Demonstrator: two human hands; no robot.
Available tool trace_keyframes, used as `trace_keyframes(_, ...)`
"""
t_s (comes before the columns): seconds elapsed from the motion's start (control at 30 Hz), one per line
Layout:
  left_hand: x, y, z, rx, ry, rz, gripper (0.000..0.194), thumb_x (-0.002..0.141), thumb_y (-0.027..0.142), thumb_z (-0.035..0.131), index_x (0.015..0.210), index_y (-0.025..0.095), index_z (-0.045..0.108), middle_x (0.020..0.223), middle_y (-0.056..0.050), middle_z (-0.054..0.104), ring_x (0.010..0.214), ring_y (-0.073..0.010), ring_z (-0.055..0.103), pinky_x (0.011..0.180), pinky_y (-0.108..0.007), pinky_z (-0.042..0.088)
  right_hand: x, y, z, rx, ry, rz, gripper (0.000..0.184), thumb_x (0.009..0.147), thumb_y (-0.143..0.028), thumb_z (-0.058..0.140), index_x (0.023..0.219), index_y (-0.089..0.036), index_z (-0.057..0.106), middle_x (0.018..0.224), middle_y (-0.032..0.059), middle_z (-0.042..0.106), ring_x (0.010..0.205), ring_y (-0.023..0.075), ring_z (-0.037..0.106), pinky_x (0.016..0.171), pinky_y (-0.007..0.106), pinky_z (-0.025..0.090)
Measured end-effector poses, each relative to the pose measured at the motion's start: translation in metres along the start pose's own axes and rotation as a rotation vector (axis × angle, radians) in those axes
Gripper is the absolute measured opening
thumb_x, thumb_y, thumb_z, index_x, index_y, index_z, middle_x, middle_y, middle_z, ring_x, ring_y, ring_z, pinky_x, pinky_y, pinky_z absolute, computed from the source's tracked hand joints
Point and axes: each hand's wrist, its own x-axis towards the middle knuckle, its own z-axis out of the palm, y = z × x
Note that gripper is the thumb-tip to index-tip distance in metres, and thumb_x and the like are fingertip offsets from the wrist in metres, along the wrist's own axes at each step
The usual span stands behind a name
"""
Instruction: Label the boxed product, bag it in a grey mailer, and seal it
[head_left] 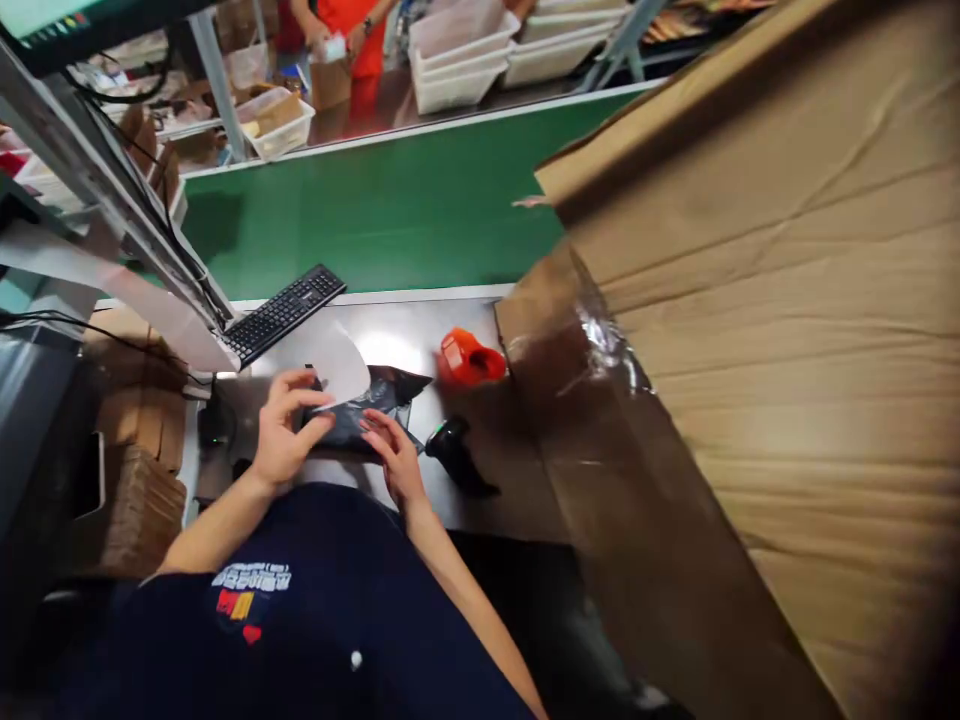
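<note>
My left hand [289, 428] pinches the lower edge of a curled white paper sheet [341, 368], probably a label, between thumb and fingers. Under the sheet a shiny black plastic bag [346, 428] lies flat on the metal table [397, 325]. My right hand [397, 460] rests at the bag's right part, with fingers stretched out and apart and nothing held in them. Just right of that hand lies a black handheld scanner [456, 455] with a small green light. Beyond it sits an orange plastic object [471, 358] whose kind I cannot make out.
A large cardboard box [750, 300] fills the right side. Behind the table runs a green conveyor belt [375, 210]; a black keyboard [289, 312] stands near it. Folded cardboard [142, 510] is stacked at left. Across the belt, a person in orange [352, 30] handles a small box near white bins [461, 70].
</note>
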Motion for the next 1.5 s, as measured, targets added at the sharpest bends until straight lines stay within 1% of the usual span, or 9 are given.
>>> trace_keyframes(0.13, -0.043, -0.042, 0.038, -0.781, -0.009, -0.891, 0.040, 0.054, 0.032, 0.098, 0.085, 0.019, 0.076, 0.099, -0.004, 0.071, 0.090, -0.0145, 0.063, 0.077, -0.025, 0.052, -0.004, -0.015, -0.002, 0.222, 0.102, 0.110, 0.062, 0.064, -0.054, 0.088, 0.108, -0.016, 0.066, 0.124, 0.0130, 0.070, 0.115, 0.0255, 0.068, 0.107, 0.039, 0.052)
trace_keyframes(0.23, -0.053, -0.074, 0.044, -0.927, 0.125, -1.123, 0.054, 0.041, 0.030, 0.102, 0.086, 0.017, 0.074, 0.095, -0.004, 0.071, 0.088, -0.0152, 0.063, 0.072, -0.025, 0.050, 0.001, -0.020, -0.007, 0.118, 0.219, 0.124, 0.051, 0.053, -0.050, 0.089, 0.080, -0.016, 0.063, 0.089, 0.0058, 0.069, 0.088, 0.0191, 0.063, 0.096, 0.034, 0.051)
trace_keyframes(0.57, -0.053, -0.168, 0.049, 0.047, 0.090, -0.525, 0.029, 0.079, 0.042, 0.074, 0.074, 0.013, 0.078, 0.076, -0.005, 0.059, 0.068, -0.0135, 0.054, 0.065, -0.028, 0.041, 0.045, 0.000, -0.021, -0.626, 0.327, -0.013, 0.057, 0.064, -0.075, 0.053, 0.061, -0.018, 0.057, 0.077, 0.0115, 0.059, 0.079, 0.0233, 0.051, 0.081, 0.039, 0.039)
trace_keyframes(0.77, -0.056, -0.203, 0.054, 0.490, 0.004, -0.229, 0.015, 0.087, 0.025, 0.078, 0.077, 0.014, 0.075, 0.086, -0.005, 0.060, 0.083, -0.0152, 0.057, 0.081, -0.029, 0.041, 0.059, 0.026, -0.025, -1.130, 0.311, -0.015, 0.036, 0.094, -0.041, 0.058, 0.093, -0.011, 0.076, 0.110, 0.0149, 0.066, 0.109, 0.0295, 0.059, 0.096, 0.042, 0.037)
trace_keyframes(0.9, -0.057, -0.211, 0.050, 0.584, -0.053, -0.236, 0.023, 0.086, 0.027, 0.080, 0.072, 0.013, 0.068, 0.088, -0.007, 0.058, 0.088, -0.0191, 0.058, 0.087, -0.032, 0.043, 0.056, 0.024, -0.027, -1.360, 0.327, -0.003, 0.034, 0.097, -0.042, 0.071, 0.104, -0.009, 0.077, 0.115, 0.0155, 0.064, 0.116, 0.0318, 0.059, 0.099, 0.043, 0.040)
trace_keyframes(1.03, -0.054, -0.208, 0.048, 0.767, -0.038, -0.199, 0.033, 0.088, 0.027, 0.076, 0.113, 0.005, 0.071, 0.120, -0.019, 0.065, 0.116, -0.0290, 0.060, 0.102, -0.040, 0.047, 0.052, 0.023, -0.031, -1.407, 0.448, -0.032, 0.059, 0.094, -0.047, 0.074, 0.130, -0.001, 0.069, 0.127, 0.0238, 0.063, 0.121, 0.0389, 0.057, 0.103, 0.050, 0.042)
trace_keyframes(1.17, -0.047, -0.205, 0.060, 0.908, -0.451, 0.133, 0.057, 0.107, 0.025, 0.040, 0.161, 0.006, 0.048, 0.169, -0.013, 0.036, 0.159, -0.0275, 0.030, 0.132, -0.044, 0.021, 0.051, 0.043, -0.020, -1.500, 0.030, -0.364, 0.058, 0.108, -0.026, 0.043, 0.161, -0.004, 0.048, 0.168, 0.0141, 0.036, 0.156, 0.0322, 0.033, 0.129, 0.051, 0.021)
trace_keyframes(1.27, -0.044, -0.203, 0.065, 1.016, -0.702, 0.049, 0.061, 0.112, 0.032, 0.031, 0.169, 0.012, 0.036, 0.174, -0.004, 0.020, 0.164, -0.0252, 0.017, 0.135, -0.050, 0.004, 0.050, 0.057, -0.010, -1.553, -0.129, -0.289, 0.061, 0.110, -0.027, 0.035, 0.168, -0.009, 0.037, 0.174, 0.0067, 0.018, 0.163, 0.0298, 0.021, 0.132, 0.059, 0.007)
trace_keyframes(1.5, -0.038, -0.215, 0.043, 0.852, -0.467, -0.376, 0.072, 0.109, 0.034, 0.043, 0.171, 0.001, 0.023, 0.175, -0.016, 0.009, 0.165, -0.0299, 0.010, 0.134, -0.050, 0.010, 0.062, 0.062, -0.041, -1.056, 0.172, 0.046, 0.079, 0.106, -0.039, 0.037, 0.171, 0.002, 0.018, 0.176, 0.0113, 0.000, 0.166, 0.0285, 0.001, 0.135, 0.049, 0.004)
